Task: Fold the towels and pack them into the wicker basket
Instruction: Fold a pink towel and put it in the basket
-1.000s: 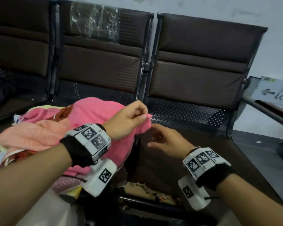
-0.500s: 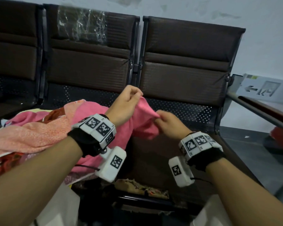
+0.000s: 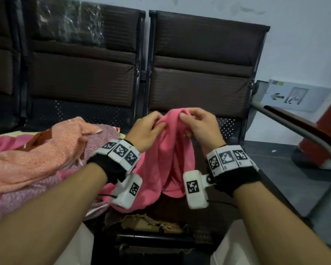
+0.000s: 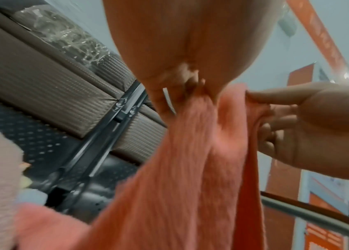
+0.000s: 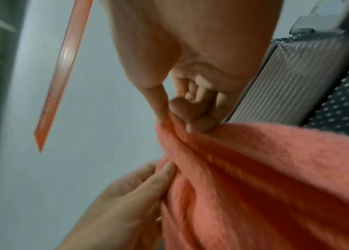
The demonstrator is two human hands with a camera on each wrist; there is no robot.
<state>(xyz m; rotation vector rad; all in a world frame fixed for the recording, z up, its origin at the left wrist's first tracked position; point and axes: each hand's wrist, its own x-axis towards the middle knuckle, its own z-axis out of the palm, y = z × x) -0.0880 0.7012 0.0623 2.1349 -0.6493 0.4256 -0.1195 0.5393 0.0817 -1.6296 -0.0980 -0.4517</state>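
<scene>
The pink towel (image 3: 166,155) hangs bunched, pinched at top by left hand (image 3: 145,131) and right hand (image 3: 201,127), with the bare seat (image 3: 208,211) near below.

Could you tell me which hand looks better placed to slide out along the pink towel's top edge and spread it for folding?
Probably the right hand: it pinches the pink towel over the bare seat, while the left hand is hemmed in by the towel pile.

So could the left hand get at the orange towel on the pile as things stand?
Probably not yet: the left hand is pinching the pink towel. The orange towel lies uncovered beside that forearm, so once released the way looks free.
</scene>
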